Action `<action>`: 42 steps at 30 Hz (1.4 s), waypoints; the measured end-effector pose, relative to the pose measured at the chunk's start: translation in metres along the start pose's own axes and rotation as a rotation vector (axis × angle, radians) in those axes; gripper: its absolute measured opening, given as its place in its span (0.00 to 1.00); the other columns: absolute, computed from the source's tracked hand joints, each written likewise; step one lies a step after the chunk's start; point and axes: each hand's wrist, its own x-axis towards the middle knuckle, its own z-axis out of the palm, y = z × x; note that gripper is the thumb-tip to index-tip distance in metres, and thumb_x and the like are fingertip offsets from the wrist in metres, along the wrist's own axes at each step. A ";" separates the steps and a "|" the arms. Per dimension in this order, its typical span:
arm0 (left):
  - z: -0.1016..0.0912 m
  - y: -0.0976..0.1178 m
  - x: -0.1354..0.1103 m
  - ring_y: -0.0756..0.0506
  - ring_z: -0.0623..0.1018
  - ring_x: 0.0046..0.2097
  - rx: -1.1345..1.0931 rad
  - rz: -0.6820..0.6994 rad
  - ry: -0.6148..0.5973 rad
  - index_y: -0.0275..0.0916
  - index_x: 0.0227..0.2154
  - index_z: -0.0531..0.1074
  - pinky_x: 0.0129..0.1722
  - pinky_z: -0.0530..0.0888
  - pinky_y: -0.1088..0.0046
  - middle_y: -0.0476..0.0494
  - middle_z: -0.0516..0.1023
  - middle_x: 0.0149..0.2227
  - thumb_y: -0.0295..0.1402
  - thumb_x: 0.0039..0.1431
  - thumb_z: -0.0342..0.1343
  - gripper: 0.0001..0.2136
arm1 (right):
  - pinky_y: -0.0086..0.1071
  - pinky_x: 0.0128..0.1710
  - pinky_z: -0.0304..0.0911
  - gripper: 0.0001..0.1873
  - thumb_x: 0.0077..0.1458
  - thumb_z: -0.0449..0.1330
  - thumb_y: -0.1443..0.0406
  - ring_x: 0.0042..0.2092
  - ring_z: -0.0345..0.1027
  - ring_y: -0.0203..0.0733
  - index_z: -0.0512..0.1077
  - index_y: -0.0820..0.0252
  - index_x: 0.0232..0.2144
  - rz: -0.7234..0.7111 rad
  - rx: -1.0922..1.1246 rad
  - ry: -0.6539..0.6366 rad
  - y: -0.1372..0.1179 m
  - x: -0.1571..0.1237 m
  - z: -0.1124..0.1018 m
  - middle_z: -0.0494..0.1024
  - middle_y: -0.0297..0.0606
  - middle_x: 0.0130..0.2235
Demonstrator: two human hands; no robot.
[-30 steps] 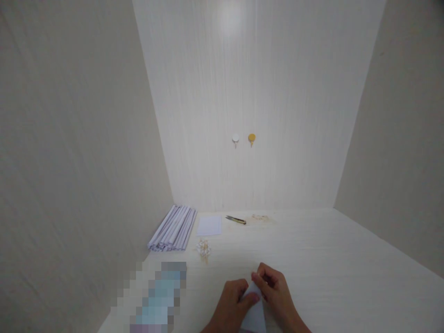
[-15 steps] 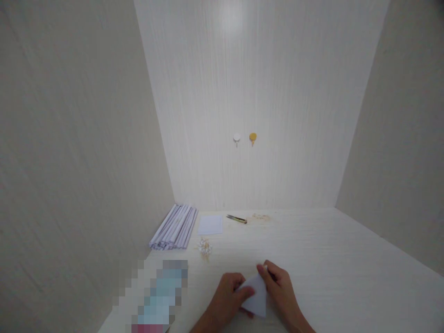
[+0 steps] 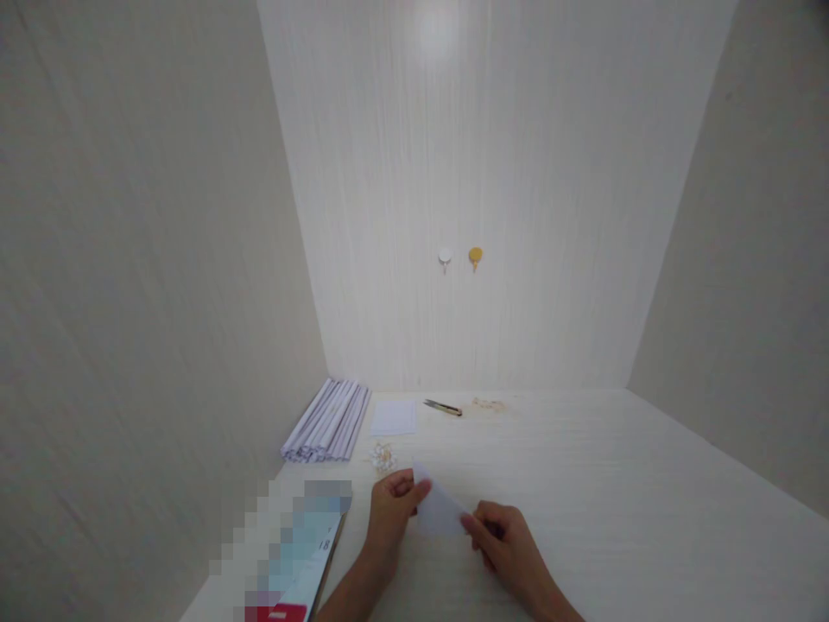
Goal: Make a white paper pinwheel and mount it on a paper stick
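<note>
A small white sheet of paper (image 3: pixel 439 510), folded into a triangle, is held up just above the table between both hands. My left hand (image 3: pixel 392 514) pinches its left edge, thumb on the near face and fingers behind. At the right corner, my right hand (image 3: pixel 502 536) grips the paper between thumb and curled fingers. Beyond my left hand lies a loose pile of small white-tipped sticks (image 3: pixel 383 457), perhaps cotton swabs. Behind that pile rests a flat stack of square white paper (image 3: pixel 394 417).
A bundle of rolled paper tubes (image 3: pixel 330 421) lies by the left wall. Thread snips (image 3: pixel 444 407) and a few thin light scraps (image 3: pixel 489 404) are near the back wall. Two hooks, white (image 3: pixel 445 256) and yellow (image 3: pixel 476 255), hang there. A partly blurred flat packet (image 3: pixel 304 553) lies front left.
The paper has turned and shifted left and up, its pointed tip now upward. My left hand moved left and forward to its left edge; my right hand now holds its lower right corner.
</note>
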 end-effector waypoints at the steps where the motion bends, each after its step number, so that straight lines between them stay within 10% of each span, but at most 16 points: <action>1: 0.000 0.000 0.000 0.50 0.71 0.23 -0.005 0.008 -0.003 0.33 0.23 0.70 0.25 0.67 0.75 0.47 0.73 0.20 0.40 0.30 0.61 0.16 | 0.24 0.13 0.43 0.19 0.43 0.52 0.55 0.12 0.47 0.28 0.59 0.61 0.10 -0.010 -0.015 -0.023 0.000 -0.001 0.000 0.54 0.26 0.09; 27: 0.003 0.000 -0.003 0.50 0.70 0.21 0.004 0.027 -0.044 0.33 0.18 0.70 0.22 0.65 0.76 0.49 0.71 0.16 0.38 0.30 0.61 0.13 | 0.24 0.13 0.52 0.21 0.42 0.48 0.48 0.13 0.57 0.30 0.59 0.62 0.18 0.080 0.135 -0.312 0.012 0.006 -0.003 0.67 0.31 0.15; 42: 0.013 0.006 -0.009 0.47 0.73 0.25 -0.042 0.074 0.104 0.32 0.23 0.71 0.25 0.68 0.74 0.41 0.76 0.24 0.42 0.38 0.56 0.15 | 0.23 0.13 0.54 0.23 0.48 0.43 0.51 0.13 0.59 0.31 0.61 0.62 0.15 -0.011 -0.072 -0.222 0.008 -0.002 0.002 0.66 0.32 0.14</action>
